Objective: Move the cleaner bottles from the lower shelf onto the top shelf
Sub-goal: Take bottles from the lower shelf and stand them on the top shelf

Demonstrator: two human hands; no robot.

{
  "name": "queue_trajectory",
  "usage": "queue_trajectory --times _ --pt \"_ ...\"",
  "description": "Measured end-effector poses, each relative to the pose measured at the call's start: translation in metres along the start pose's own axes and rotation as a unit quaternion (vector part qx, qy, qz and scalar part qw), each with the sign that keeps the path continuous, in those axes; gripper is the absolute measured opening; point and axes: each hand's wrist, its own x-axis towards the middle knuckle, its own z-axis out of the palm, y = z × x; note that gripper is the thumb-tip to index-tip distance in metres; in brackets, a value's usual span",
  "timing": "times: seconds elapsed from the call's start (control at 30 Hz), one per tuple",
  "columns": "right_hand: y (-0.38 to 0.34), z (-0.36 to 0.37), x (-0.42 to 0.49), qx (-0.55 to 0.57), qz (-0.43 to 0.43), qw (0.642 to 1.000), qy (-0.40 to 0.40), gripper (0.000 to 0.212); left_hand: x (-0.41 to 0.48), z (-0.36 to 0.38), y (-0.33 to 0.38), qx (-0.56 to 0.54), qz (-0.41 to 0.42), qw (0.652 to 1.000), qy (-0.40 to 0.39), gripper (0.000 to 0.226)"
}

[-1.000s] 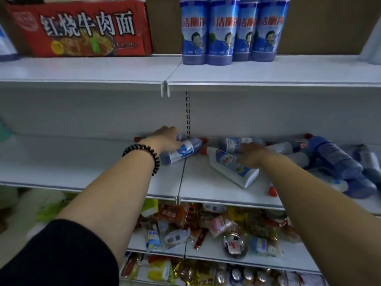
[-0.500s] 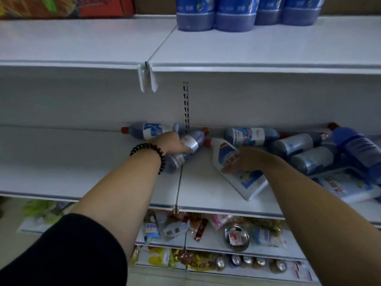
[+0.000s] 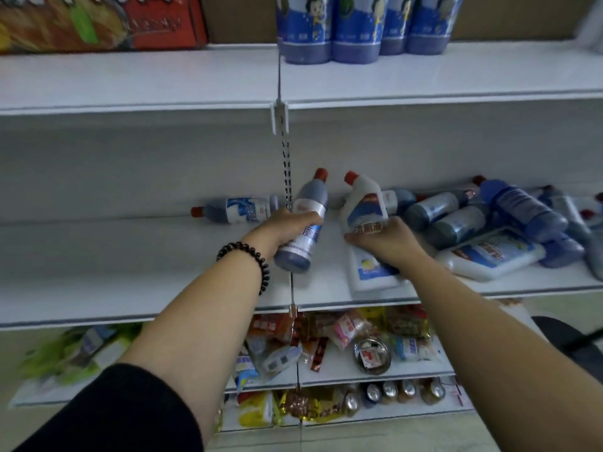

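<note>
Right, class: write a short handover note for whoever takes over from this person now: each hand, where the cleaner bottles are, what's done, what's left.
Left hand: grips a dark blue bottle, cap up, above the lower shelf.
Right hand: grips a white bottle, cap up; unclear whether its base is off the shelf.
Done: four blue bottles stand on the top shelf.
Left: put both held bottles up there, then the single bottle lying at the back and the pile on the right.

Head camera looks forward-down, close to shelves (image 3: 137,275).
</note>
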Motion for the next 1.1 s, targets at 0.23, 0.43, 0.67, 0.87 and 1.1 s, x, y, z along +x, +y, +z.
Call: queue_trajectory --times 0.23,0.43,0.67,0.87,1.1 --pt "-0.036 0.007 -0.107 0.124 -0.008 0.991 0.042 0.045 -0.084 -0.001 0.008 -0.148 0.011 0.985 -0.091 0.046" --pt "-0.042 0.007 -0.178 0.136 -0.037 0.986 0.089 0.041 -0.147 -0.005 -0.002 -0.212 0.032 0.96 -0.182 0.049" --pt "-0.055 -0.006 -0.231 0.197 -0.086 0.965 0.148 0.041 -0.204 0.003 0.014 -0.181 0.087 0.953 -0.228 0.031" --pt "-0.115 -0.046 -0.249 0.218 -0.19 0.942 0.168 0.048 -0.242 0.001 0.067 -0.172 0.205 0.945 -0.187 0.035" --pt "-0.198 -0.095 -0.265 0.19 -0.293 0.924 0.154 0.02 -0.293 -0.017 0.141 -0.162 0.318 0.928 -0.105 0.033"
